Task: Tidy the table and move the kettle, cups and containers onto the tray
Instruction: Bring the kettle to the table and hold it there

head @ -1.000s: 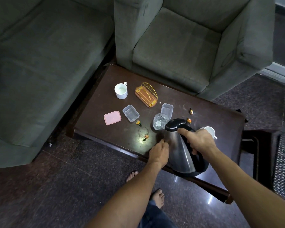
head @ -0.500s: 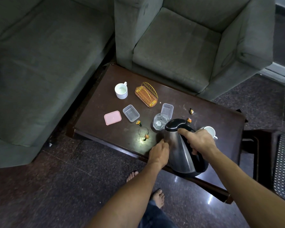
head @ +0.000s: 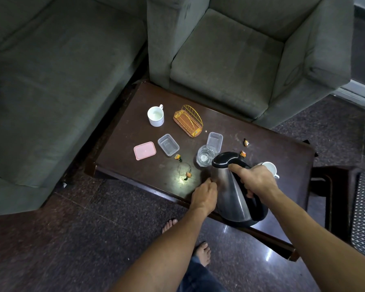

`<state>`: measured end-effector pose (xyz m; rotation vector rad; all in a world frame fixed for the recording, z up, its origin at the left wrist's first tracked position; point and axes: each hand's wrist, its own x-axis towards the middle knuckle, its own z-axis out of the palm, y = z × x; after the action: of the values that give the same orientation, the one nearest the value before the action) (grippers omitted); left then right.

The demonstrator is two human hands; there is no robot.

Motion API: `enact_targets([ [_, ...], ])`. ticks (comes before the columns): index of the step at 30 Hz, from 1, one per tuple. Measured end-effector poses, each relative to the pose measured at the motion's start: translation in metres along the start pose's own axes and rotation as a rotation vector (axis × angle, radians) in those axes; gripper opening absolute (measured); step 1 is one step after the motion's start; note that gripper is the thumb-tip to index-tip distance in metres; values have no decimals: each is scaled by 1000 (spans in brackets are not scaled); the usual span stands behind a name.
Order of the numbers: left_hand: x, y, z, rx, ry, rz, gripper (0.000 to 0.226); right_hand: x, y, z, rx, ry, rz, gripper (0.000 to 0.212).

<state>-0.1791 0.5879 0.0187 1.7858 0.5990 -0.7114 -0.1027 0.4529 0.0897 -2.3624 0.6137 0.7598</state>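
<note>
While left hand (head: 204, 197) touches kettle (head: 230, 199), right hand (head: 257, 182) grips.

Silver steel kettle (head: 230, 192), black top and handle. Left of the kettle: pink cover (head: 144, 150), clear container (head: 168, 144), white cup (head: 155, 116), orange-yellow wire rack (head: 189, 121). Table (head: 282, 157) dark brown. Sofa (head: 51, 81) grey-green. Floor (head: 93, 228) dark, speckled.

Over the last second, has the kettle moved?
No. The kettle holds the same spot beside the glass, at the near edge of the table.
</note>
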Motion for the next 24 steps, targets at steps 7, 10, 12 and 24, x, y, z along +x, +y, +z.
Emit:
enact_targets([
  [7,1,0,0,-1,3,-4,36,1,0,0,5,-13,-2,69],
  [10,0,0,0,-13,4,-4,36,1,-1,0,-2,-9,1,70],
  [12,0,0,0,-22,6,-7,37,1,-1,1,-12,-4,4,72],
  [24,0,2,0,-3,9,-7,40,-1,-3,-1,-27,6,20,74],
])
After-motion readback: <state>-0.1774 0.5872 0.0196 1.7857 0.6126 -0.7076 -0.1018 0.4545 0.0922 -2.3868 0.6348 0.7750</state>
